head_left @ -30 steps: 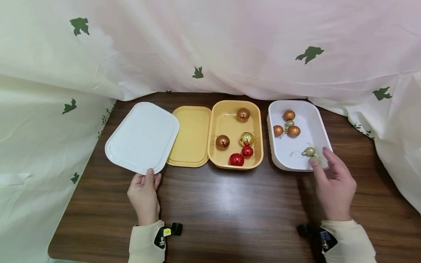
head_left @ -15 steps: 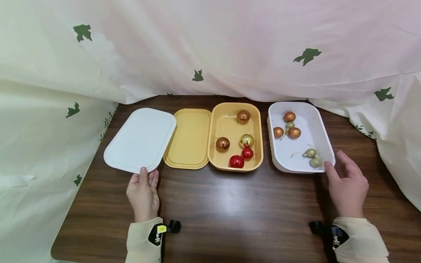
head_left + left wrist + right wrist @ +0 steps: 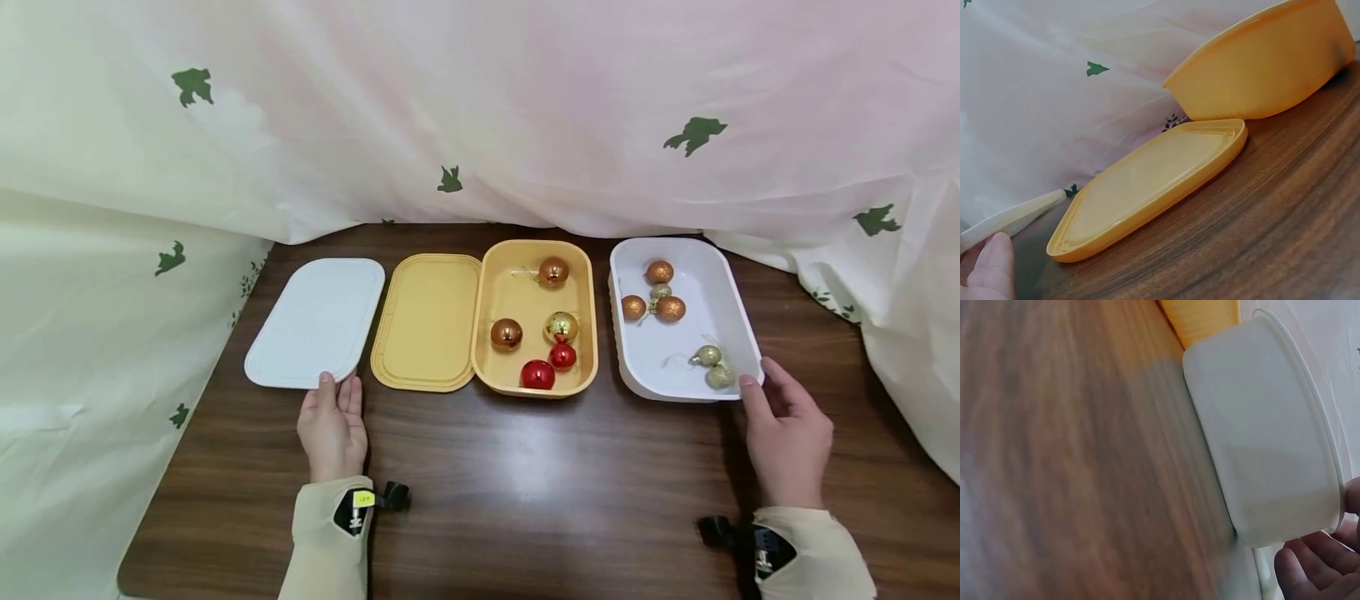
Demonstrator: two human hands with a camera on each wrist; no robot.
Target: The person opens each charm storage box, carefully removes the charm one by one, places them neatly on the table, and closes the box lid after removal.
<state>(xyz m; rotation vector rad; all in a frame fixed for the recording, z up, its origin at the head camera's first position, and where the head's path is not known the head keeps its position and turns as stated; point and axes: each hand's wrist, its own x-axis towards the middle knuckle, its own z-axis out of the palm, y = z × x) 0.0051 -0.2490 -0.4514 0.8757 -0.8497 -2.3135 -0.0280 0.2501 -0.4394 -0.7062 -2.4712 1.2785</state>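
A white lid [image 3: 318, 317] lies at the left, its near right corner pinched by my left hand [image 3: 332, 429], thumb on top. In the left wrist view the lid [image 3: 1016, 215] appears edge-on, with fingers [image 3: 994, 262] beneath it. My right hand [image 3: 791, 442] grips the near right corner of a white plastic box [image 3: 738, 304], thumb at the rim. Fingers [image 3: 1310, 562] curl by that corner in the right wrist view. Inside the box are several small baubles: glittery orange ones [image 3: 671, 309] and pale gold ones [image 3: 720, 377].
Between the hands' things stand a yellow lid [image 3: 427, 321], flat on the wooden table [image 3: 510, 500], and a yellow box [image 3: 513, 287]. That box holds several shiny baubles: copper [image 3: 506, 334], gold [image 3: 561, 327] and red [image 3: 537, 375]. A pale curtain [image 3: 525, 108] hangs behind.
My left hand has shifted the white lid off its overlap with the yellow lid, leftward and turned. My right hand has moved from the baubles inside the white box to its outer corner.
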